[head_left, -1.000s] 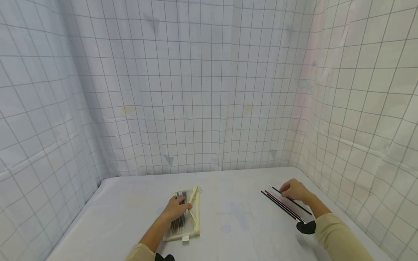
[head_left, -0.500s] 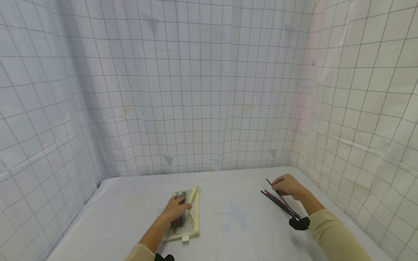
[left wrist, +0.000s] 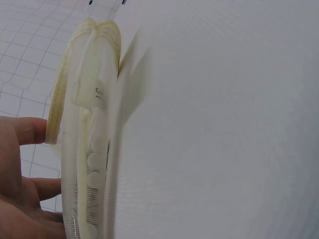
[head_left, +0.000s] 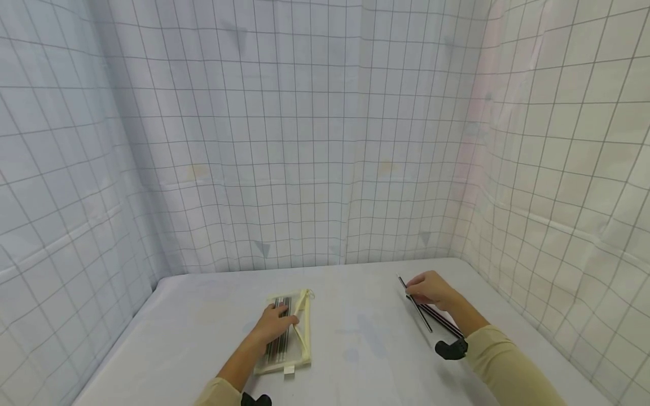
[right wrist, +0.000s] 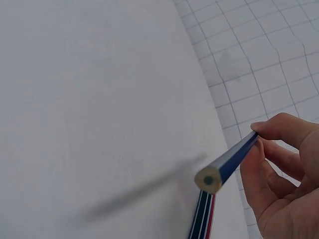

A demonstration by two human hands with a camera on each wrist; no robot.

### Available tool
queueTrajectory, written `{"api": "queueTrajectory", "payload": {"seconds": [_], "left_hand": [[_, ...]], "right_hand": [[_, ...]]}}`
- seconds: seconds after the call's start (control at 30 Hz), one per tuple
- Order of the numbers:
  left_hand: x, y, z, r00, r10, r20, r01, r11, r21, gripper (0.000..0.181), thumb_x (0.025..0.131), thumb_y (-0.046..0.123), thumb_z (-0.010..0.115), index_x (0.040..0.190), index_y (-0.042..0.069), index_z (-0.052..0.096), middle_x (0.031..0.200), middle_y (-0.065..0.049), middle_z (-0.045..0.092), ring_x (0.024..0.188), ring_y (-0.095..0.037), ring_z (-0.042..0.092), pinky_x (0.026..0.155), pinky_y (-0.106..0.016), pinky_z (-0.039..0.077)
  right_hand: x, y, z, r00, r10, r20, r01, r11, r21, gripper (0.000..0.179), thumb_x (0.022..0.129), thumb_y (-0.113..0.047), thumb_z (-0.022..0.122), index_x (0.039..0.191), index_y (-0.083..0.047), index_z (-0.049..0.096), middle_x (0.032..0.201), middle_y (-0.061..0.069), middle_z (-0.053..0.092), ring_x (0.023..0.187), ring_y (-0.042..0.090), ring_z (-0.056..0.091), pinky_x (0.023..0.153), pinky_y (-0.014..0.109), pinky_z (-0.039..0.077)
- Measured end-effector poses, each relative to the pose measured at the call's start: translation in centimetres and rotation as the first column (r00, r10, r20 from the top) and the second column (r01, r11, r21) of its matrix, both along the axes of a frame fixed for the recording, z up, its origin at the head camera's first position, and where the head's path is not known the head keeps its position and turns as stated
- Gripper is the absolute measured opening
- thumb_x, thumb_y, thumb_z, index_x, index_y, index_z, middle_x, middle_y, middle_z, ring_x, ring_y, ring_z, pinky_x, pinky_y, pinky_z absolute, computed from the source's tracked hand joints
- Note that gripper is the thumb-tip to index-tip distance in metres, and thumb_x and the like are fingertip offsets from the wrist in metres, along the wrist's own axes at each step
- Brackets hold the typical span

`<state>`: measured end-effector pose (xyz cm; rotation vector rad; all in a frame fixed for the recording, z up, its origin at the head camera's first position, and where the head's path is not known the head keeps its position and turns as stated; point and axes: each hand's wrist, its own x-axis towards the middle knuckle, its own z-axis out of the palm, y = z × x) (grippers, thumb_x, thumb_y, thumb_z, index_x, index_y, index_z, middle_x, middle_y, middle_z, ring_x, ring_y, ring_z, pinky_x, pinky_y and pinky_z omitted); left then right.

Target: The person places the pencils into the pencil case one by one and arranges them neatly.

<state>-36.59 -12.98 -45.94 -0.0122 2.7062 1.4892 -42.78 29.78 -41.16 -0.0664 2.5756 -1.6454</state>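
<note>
My left hand rests on a pale, see-through zip pencil pouch, fingers spread over its top. Several dark striped pencils show through the side under that hand. In the left wrist view a fingertip touches the yellow rim, and the pouch's mouth gapes. My right hand pinches a blue pencil between thumb and fingers near its far end. Its blunt end, with wood around a dark core, faces the right wrist camera. The held pencil slants above the table, its shadow beneath. Behind it lie more pencils, dark and red-striped.
A white table spreads between the two hands. White grid-patterned curtains hang behind it and along both sides. A white tag sticks out from the pouch's near edge. Dark wrist-worn devices sit at both cuffs.
My right hand has lifted the pencil from beside the others and carried it left across them, turning it steeper. The left hand and pouch have stayed in place.
</note>
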Motion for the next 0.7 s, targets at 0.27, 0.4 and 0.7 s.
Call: {"api": "queueTrajectory", "payload": {"seconds": [0.27, 0.4, 0.7], "left_hand": [[-0.1, 0.0, -0.1, 1.0, -0.003, -0.004, 0.003, 1.0, 0.005, 0.072, 0.094, 0.029, 0.066, 0.151, -0.009, 0.044, 0.16, -0.04, 0.015, 0.143, -0.063, 0.02, 0.109, -0.074, 0.026], [-0.1, -0.1, -0.2, 1.0, -0.003, -0.007, 0.003, 1.0, 0.007, 0.072, 0.093, 0.029, 0.067, 0.15, -0.009, 0.044, 0.16, -0.04, 0.016, 0.143, -0.063, 0.021, 0.109, -0.074, 0.026], [0.0, 0.0, 0.0, 1.0, -0.004, -0.011, 0.005, 1.0, 0.014, 0.072, 0.093, 0.028, 0.066, 0.15, -0.01, 0.044, 0.16, -0.041, 0.016, 0.143, -0.063, 0.02, 0.109, -0.074, 0.026]], "right_hand": [[-0.1, -1.8, -0.2, 1.0, -0.007, 0.0, 0.007, 1.0, -0.001, 0.025, 0.092, -0.002, 0.074, 0.113, 0.011, 0.069, 0.099, 0.014, 0.07, 0.081, 0.021, 0.068, 0.072, 0.033, 0.06], [-0.2, -2.6, -0.6, 1.0, -0.008, 0.011, 0.008, 1.0, -0.023, 0.025, 0.091, -0.001, 0.075, 0.112, 0.011, 0.069, 0.098, 0.015, 0.069, 0.08, 0.021, 0.068, 0.072, 0.033, 0.06], [0.1, -5.5, -1.3, 1.0, -0.002, 0.02, 0.003, 0.998, -0.058, 0.021, 0.09, 0.0, 0.076, 0.108, 0.009, 0.071, 0.096, 0.014, 0.069, 0.078, 0.021, 0.067, 0.071, 0.032, 0.06]]}}
